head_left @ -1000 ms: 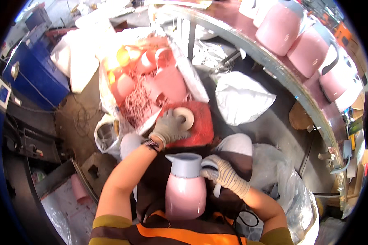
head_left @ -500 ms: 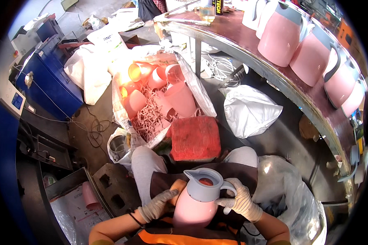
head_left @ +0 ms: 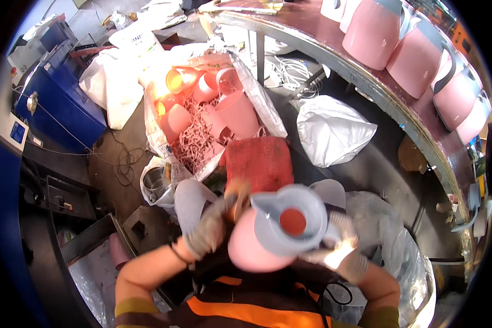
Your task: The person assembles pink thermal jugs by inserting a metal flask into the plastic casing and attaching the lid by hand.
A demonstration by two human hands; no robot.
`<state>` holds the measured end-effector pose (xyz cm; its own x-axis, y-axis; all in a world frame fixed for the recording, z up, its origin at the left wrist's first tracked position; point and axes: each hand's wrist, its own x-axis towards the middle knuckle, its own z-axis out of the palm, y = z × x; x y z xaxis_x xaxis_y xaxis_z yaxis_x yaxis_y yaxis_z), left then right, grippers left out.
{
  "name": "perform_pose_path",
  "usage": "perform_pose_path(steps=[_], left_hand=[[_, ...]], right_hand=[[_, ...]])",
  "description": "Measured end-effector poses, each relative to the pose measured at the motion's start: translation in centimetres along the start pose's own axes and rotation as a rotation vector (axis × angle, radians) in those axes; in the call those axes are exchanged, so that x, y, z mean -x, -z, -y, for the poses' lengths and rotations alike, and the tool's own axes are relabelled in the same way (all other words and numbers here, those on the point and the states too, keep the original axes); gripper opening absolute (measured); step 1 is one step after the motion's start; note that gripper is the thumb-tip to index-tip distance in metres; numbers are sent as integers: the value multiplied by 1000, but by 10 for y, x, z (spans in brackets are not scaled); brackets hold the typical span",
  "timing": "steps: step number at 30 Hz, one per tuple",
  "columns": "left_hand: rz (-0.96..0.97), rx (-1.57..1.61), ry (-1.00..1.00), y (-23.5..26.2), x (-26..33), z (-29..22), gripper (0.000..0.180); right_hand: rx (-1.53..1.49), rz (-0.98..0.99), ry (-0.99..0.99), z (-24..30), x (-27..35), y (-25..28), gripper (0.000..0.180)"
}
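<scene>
A pink jug point(head_left: 255, 247) with a grey collar, spout and handle is held above my lap, tilted so its round opening faces up at me. My right hand point(head_left: 344, 249), in a striped glove, is closed on the handle at the jug's right side. Gloved too, my left hand point(head_left: 206, 229) grips an orange-brown block point(head_left: 238, 198), blurred by motion, close beside the jug's left side. I cannot tell whether the block touches the jug or what it is made of.
Ahead lies a red cushion-like block point(head_left: 258, 162), behind it a sack point(head_left: 268, 112) of pink plastic bodies and strips. Several finished-looking jugs point(head_left: 370, 35) line the curved table point(head_left: 311, 27) at right. A clear plastic bag point(head_left: 388, 240) sits by my right knee; a white bag point(head_left: 333, 131) lies beyond.
The jug has risen toward me and tipped, its opening now turned more upward and to the right. Both hands have moved with it, still holding the block and handle.
</scene>
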<state>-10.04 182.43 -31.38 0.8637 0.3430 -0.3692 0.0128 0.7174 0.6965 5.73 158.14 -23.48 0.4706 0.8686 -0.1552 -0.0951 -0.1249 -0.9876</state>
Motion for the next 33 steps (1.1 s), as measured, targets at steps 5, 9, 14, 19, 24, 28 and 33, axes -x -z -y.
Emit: perform_pose_path(steps=[5, 9, 14, 19, 24, 28, 33], left_hand=[[171, 165, -233, 21, -128, -50, 43], [-59, 216, -197, 44, -201, -51, 42], [-15, 187, -131, 75, -210, -51, 42], [-270, -405, -481, 63, -166, -133, 49], [-46, -1209, -1402, -39, -82, -232, 47], [-182, -1598, -1661, -106, -52, -211, 51], [-153, -1992, -875, -86, -93, -131, 60]], right_hand=[[658, -341, 750, -5, -116, 11, 73], [770, -363, 770, -43, -184, 18, 72], [672, -266, 626, -67, -204, 22, 71], [740, -239, 706, -58, -207, 15, 62], [750, -226, 687, -52, -205, 15, 38], [747, -219, 690, -59, -205, 18, 29], [808, -236, 652, -63, -210, 20, 40]])
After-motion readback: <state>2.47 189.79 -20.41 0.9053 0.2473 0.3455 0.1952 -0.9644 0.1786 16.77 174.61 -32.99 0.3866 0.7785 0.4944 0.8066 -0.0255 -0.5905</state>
